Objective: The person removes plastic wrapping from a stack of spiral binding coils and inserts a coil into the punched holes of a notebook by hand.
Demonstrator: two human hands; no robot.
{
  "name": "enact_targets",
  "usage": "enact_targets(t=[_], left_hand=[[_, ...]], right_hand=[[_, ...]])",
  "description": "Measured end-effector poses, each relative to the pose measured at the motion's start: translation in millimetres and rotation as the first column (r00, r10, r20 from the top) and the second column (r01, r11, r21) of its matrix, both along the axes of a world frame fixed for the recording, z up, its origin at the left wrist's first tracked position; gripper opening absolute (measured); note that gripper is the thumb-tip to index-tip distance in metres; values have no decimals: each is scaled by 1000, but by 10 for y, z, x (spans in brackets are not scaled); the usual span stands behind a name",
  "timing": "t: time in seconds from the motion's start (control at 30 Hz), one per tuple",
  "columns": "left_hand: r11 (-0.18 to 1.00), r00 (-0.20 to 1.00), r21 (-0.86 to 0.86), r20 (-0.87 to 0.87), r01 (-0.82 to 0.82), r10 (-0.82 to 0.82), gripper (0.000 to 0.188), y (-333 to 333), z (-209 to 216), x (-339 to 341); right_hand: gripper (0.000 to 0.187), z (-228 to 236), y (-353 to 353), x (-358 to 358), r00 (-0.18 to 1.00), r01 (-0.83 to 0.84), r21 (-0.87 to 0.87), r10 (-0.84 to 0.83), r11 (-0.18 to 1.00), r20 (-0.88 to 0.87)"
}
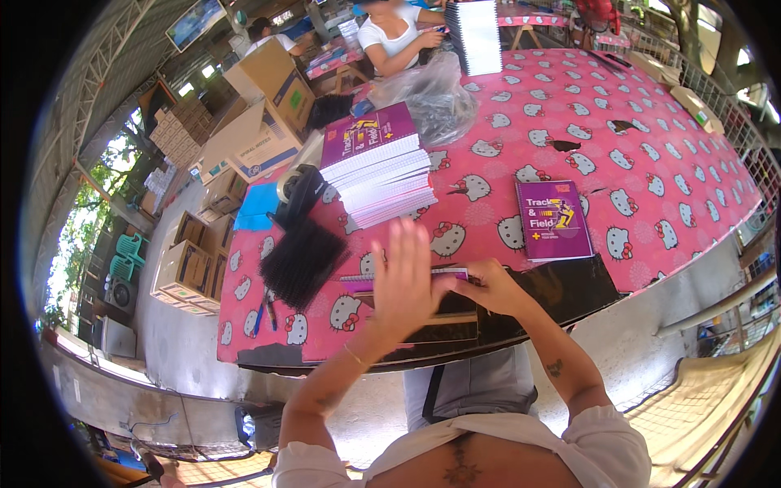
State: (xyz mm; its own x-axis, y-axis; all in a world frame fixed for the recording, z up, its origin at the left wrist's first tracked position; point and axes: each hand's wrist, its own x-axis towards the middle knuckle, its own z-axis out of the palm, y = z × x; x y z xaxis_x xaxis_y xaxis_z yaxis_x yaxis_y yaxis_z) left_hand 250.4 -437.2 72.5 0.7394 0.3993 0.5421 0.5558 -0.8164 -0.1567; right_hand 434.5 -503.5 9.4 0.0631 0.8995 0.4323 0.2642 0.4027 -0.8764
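One thin purple-covered notebook [358, 284] was held nearly edge-on near the front of a pink tablecloth [485, 226] printed with cartoon cats; its right end was pinched by the bare right hand [493, 287], while the bare left hand [403, 281] was spread, fingers straight, across it, any contact being hidden; a two-handed steadying step seemed in hand; for the next move, a firm pinch seemed required.

Under a metal-trussed roof [91, 65], daylight shows through greenery [114, 167] near green chairs [126, 259], while a pink-patterned tabletop [651, 191] stands over grey floor [183, 325] beside wire fencing [755, 134].
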Motion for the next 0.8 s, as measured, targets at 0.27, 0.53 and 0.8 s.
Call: enact_targets(t=[0.27,0.53,0.8], left_hand=[[1000,998,-4,-57,24,-24,87,-43,-81,15],[897,956,-366,243,246,-163,58,-82,256,-61],[888,934,-307,218,342,-284,10,77,182,-66]], right_hand=[[19,-25,9,17,997,14,61,-18,998,69],[27,394,-170,30,998,-13,-69,17,998,62],[21,832,-43,469,958,-183,-220,224,958,177]])
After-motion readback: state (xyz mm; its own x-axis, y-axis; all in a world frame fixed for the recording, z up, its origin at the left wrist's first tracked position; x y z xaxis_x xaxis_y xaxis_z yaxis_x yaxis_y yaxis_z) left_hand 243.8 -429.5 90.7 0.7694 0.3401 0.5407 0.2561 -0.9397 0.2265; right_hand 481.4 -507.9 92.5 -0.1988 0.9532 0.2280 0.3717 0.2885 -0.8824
